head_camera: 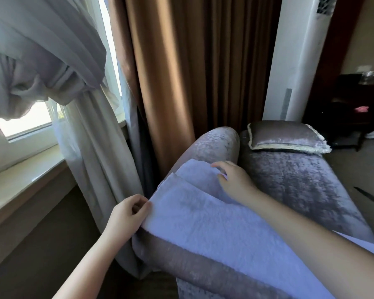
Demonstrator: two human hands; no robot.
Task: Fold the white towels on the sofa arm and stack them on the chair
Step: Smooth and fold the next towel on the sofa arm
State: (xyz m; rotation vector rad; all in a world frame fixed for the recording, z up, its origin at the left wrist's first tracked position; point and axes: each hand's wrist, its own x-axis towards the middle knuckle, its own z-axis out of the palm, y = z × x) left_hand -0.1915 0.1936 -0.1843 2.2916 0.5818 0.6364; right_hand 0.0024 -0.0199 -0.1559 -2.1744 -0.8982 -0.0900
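lying draped across the rounded sofa arm (216, 141) is a white towel (203, 223), spread along the arm's top with its near end running off the lower right edge of the view under the right forearm. at the towel's far end a second layer is doubled over, so two edges show one above the other, and the bare velvet of the arm shows beyond them. the left hand (127, 214) is at the towel's left edge, where the cloth hangs over the outer side of the arm; its fingers are curled and the thumb meets them on the hem, pinching the edge. the right hand (233, 180) rests on the upper, doubled layer near the far end, palm down, fingers loosely spread and a little bent, holding nothing that can be seen; whether the fingertips catch the fold under them cannot be told. the two hands are apart, one on each side of the towel. to the right of the arm lies the sofa seat (294, 186) in the same grey-violet velvet, with a cushion (287, 137) edged in pale trim at its far end. behind the sofa hangs a brown curtain (181, 72), beside it a grey curtain (89, 152) gathered at a bright window above a pale window sill (20, 182). a tall white standing unit (298, 61) rises behind the cushion.
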